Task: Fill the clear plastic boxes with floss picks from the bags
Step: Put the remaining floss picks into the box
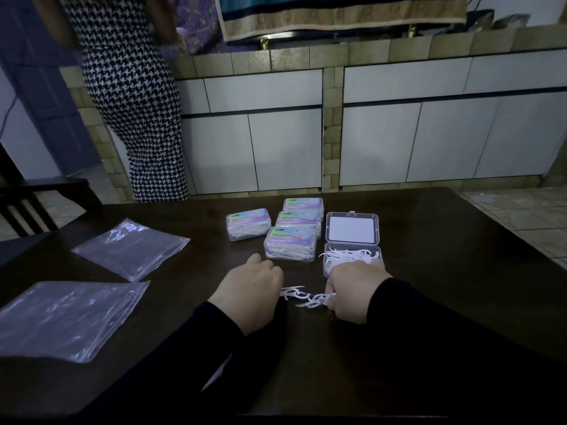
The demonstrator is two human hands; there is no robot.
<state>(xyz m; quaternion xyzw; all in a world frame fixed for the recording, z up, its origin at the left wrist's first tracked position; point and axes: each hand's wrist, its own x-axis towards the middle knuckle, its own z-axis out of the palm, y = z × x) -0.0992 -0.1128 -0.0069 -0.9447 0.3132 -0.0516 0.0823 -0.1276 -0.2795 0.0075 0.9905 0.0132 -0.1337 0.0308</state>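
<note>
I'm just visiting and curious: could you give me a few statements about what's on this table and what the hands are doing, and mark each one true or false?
1. Four closed boxes with colourful labels sit on the table. True.
2. The open box is empty. False: white floss picks already lie in it.
3. The right hand grips a bunch of loose floss picks. True.
4. The two plastic bags lie to the right of the boxes. False: they lie flat on the left of the table.
5. The left hand holds a box. False: it rests on the table with curled fingers, apart from the boxes.
</note>
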